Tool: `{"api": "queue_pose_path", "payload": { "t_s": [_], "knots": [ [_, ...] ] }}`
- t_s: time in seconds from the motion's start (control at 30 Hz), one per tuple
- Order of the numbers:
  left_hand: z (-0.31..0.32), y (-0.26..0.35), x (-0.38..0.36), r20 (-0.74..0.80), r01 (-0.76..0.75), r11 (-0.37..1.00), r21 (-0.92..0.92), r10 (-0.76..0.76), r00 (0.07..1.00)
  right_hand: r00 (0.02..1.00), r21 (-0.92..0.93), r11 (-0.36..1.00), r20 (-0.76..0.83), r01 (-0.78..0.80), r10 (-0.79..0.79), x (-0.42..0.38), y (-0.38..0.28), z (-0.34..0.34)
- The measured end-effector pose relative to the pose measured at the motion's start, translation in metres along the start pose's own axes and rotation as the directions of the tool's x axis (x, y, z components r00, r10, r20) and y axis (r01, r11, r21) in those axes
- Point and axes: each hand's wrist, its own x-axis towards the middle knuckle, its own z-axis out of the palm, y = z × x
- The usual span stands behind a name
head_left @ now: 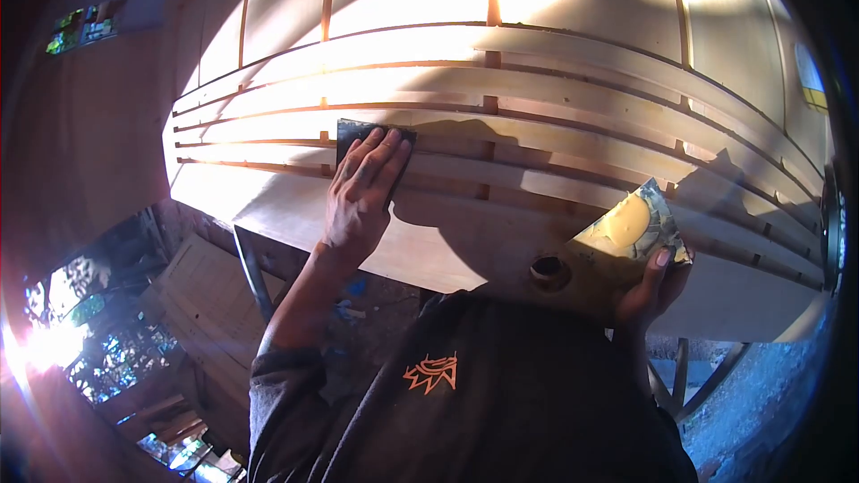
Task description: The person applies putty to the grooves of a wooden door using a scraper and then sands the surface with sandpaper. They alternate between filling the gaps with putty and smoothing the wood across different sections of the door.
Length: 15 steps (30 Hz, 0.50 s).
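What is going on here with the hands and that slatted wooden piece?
A person leans over a pale slatted wooden panel lit by sun. The left hand presses a dark rectangular sanding pad flat against one slat. The right hand holds a flat board smeared with yellowish filler at the panel's lower edge. A metal stand shows beneath the panel.

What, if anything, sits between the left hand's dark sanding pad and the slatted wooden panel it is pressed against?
Nothing visible does. The left hand lies flat on the dark sanding pad, which rests directly on the slatted wooden panel. The right hand holds a smeared board well off to the side.
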Motion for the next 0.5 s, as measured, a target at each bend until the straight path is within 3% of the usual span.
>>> {"api": "queue_pose_path", "payload": {
  "t_s": [0.17,0.27,0.4,0.5],
  "knots": [
    [-0.014,0.008,-0.003,0.089,0.037,0.996,-0.080,-0.029,0.996,1.000,0.065,0.998,0.008,-0.020,0.020,-0.002,0.001,-0.002],
    [-0.031,0.011,0.011,-0.003,0.006,0.977,-0.214,-0.007,1.000,0.997,0.134,0.991,0.074,-0.008,-0.002,0.000,0.001,-0.005],
    [-0.054,-0.023,0.035,0.172,0.383,0.911,-0.154,-0.357,0.918,0.995,0.150,0.989,0.097,-0.016,0.002,0.001,0.000,-0.004],
    [-0.060,-0.024,0.065,0.425,0.519,0.851,-0.085,-0.440,0.791,0.993,0.157,0.987,0.112,0.017,-0.035,0.004,0.002,-0.004]
  ]
}}
